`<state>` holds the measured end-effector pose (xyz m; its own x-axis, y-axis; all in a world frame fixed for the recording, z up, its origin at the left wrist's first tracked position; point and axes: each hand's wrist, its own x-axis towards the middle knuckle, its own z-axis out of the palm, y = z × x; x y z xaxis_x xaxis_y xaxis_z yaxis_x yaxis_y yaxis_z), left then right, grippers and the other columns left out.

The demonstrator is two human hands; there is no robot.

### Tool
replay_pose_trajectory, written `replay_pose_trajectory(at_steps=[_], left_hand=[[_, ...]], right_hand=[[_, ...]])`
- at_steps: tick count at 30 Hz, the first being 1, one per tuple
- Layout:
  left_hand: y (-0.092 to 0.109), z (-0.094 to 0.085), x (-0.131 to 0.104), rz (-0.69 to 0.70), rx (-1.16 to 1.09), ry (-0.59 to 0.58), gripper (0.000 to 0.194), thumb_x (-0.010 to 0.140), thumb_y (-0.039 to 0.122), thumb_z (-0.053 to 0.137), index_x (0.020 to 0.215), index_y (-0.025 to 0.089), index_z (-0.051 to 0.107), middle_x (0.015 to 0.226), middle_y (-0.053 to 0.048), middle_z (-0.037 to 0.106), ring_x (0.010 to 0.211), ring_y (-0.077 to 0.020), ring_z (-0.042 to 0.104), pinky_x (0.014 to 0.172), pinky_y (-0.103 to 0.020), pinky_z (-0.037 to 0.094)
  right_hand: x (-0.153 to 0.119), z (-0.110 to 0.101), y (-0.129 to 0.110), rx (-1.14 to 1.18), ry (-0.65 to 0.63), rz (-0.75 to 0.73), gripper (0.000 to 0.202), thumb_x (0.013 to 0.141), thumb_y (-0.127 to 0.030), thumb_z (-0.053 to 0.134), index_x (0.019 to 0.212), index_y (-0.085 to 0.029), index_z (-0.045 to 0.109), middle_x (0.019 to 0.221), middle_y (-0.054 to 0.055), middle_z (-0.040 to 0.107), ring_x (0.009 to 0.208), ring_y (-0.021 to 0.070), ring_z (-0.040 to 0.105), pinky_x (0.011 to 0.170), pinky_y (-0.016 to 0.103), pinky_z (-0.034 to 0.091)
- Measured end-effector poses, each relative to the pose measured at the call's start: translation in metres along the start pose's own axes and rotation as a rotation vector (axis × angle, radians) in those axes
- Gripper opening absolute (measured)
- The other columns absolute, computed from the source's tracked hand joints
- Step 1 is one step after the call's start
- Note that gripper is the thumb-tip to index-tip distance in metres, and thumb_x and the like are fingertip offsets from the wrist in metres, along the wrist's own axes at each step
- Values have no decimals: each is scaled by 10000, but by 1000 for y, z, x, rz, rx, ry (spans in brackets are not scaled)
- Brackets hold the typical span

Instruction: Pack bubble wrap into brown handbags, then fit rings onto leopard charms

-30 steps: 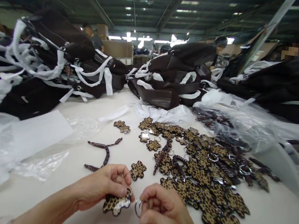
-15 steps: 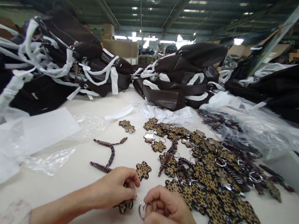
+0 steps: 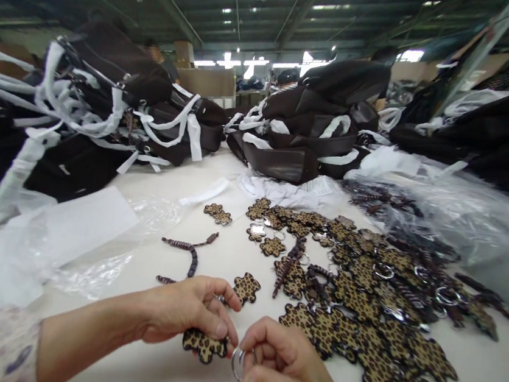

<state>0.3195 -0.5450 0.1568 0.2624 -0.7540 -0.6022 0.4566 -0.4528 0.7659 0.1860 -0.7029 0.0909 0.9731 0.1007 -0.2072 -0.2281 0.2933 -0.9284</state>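
Observation:
My left hand (image 3: 195, 310) is closed on a flower-shaped leopard-print charm (image 3: 204, 346) with a dark edge, hanging below the thumb. Between the thumb and fingers of my right hand (image 3: 283, 363) is a silver split ring (image 3: 237, 364), partly hidden by the fingertips. Ring and left fingertips nearly meet; I cannot tell if they touch. Just beyond my hands a loose leopard-print charm (image 3: 246, 289) lies flat. A dark braided cord strap (image 3: 192, 259) lies past my left hand, its near end partly covered by it.
Many leopard-print charms (image 3: 353, 334) with rings and braided straps spread over the right of the white table (image 3: 135, 349). Dark bags (image 3: 292, 137) with white-wrapped handles are heaped behind. Clear plastic (image 3: 446, 200) lies at right, white paper (image 3: 80, 226) at left.
My left hand has turned and brought the charm into fuller view, a little to the left. The ring in my right hand has come closer to the left fingertips.

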Motion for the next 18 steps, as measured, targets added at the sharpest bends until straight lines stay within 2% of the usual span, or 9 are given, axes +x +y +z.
replay_pose_trajectory(at_steps=[5, 10, 18], left_hand=[[7, 3, -3, 36, 33, -25, 422, 605, 123, 679, 1001, 171, 540, 816, -30, 745, 765, -175, 671, 762, -316, 444], [10, 11, -3, 18, 113, 7, 443, 588, 126, 659, 1015, 171, 550, 806, -5, 730, 739, -159, 649, 688, -272, 419], [8, 16, -1, 55, 239, 47, 424, 589, 135, 621, 1006, 179, 554, 800, 24, 705, 712, -138, 611, 656, -251, 406]], right_hand=[[-2, -2, 4, -52, -28, -61, 184, 646, -40, 698, 772, -164, 649, 524, -80, 652, 397, 53, 608, 379, 86, 415], [-1, -4, 7, -102, -21, -83, 171, 681, -27, 697, 766, -166, 643, 521, -78, 661, 418, 57, 621, 402, 92, 415], [1, -4, 9, -173, 22, -71, 170, 690, -17, 665, 767, -166, 634, 464, -82, 635, 398, 63, 601, 383, 94, 388]])
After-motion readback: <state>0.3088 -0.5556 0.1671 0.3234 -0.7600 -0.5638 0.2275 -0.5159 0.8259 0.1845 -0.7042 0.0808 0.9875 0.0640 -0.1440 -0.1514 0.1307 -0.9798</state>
